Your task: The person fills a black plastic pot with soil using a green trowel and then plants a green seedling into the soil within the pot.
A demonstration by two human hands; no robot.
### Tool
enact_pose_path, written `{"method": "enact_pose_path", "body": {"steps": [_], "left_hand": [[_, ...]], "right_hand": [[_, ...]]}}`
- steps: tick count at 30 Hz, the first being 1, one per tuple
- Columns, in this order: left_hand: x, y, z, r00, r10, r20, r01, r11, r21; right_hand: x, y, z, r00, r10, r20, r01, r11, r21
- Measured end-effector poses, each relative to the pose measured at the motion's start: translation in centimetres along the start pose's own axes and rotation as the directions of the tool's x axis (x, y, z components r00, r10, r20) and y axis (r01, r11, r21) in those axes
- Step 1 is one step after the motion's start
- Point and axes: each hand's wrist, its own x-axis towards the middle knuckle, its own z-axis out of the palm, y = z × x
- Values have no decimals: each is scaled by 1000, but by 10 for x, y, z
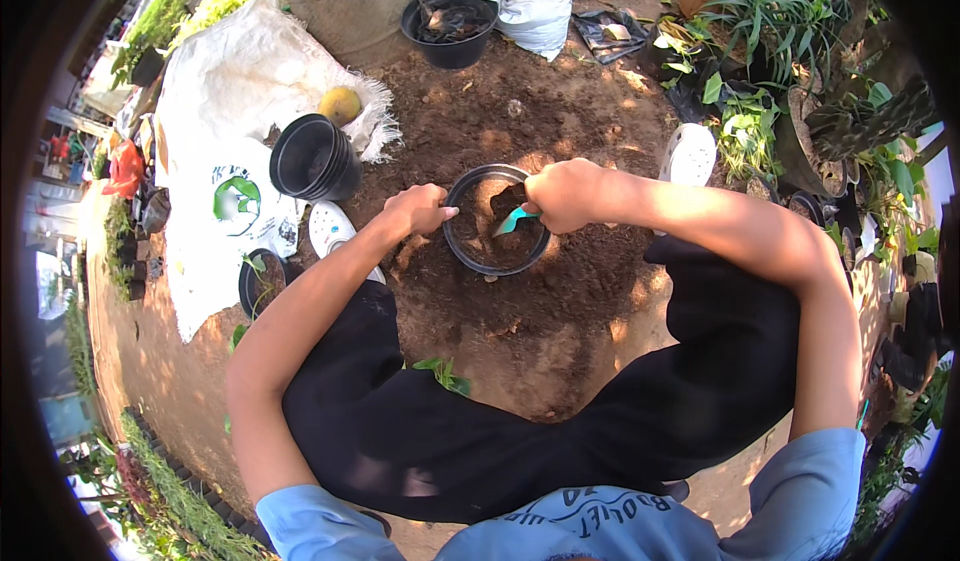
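Note:
A round black plant pot point(462, 251) stands on loose brown soil between my feet, with soil inside it. My left hand point(418, 211) grips the pot's left rim, its thumb pointing toward the opening. In my right hand point(566, 195), closed at the pot's right rim, is a small teal hand trowel point(514, 222). The trowel's blade dips inside the pot, near the soil point(488, 246). Most of its handle is hidden by my fingers.
Left of the pot lie stacked empty black pots point(312, 159), a white sack point(235, 81), a yellowish round fruit point(340, 106) and a small potted plant point(262, 283). Beyond stands a black pot of dry leaves point(448, 26). Leafy plants point(755, 21) crowd the right side.

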Motion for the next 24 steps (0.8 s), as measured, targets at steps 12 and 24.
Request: {"method": "enact_pose_path", "body": {"steps": [12,24], "left_hand": [[-3,8,-4,1000,-13,24,12,998,68],[-2,11,-6,1000,-18,18,17,998,59]], "right_hand": [[-8,-5,4,942,-243,-230,164,935,-316],[-14,9,6,919,-214,-333,155,969,-193]]}}
